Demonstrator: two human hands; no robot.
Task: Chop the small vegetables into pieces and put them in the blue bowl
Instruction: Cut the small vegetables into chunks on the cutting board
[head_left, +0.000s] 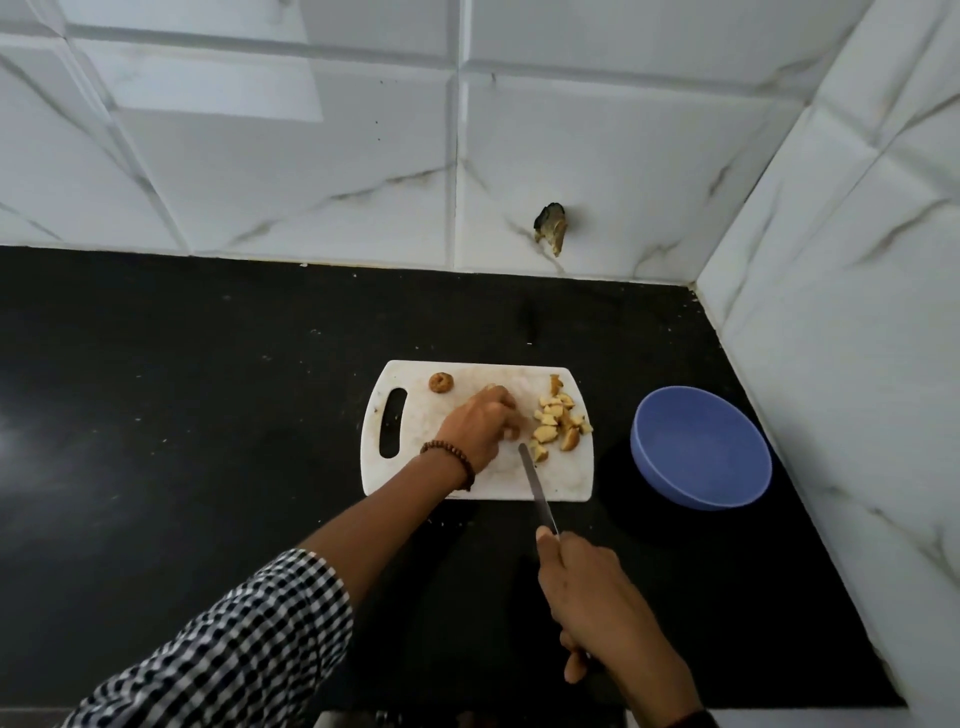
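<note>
A white cutting board lies on the black counter. On its right part is a pile of several chopped yellow-brown pieces. One whole small brown vegetable sits near the board's far left. My left hand rests on the board with curled fingers around a small brown piece, mostly hidden under the fingers, just left of the pile. My right hand grips a knife by the handle; its blade tip rests on the board below the pile. The blue bowl stands to the right and looks empty.
A black counter runs under white marble-patterned tiled walls at the back and right. A dark hole with debris breaks the back wall tile. The bowl sits close to the right wall.
</note>
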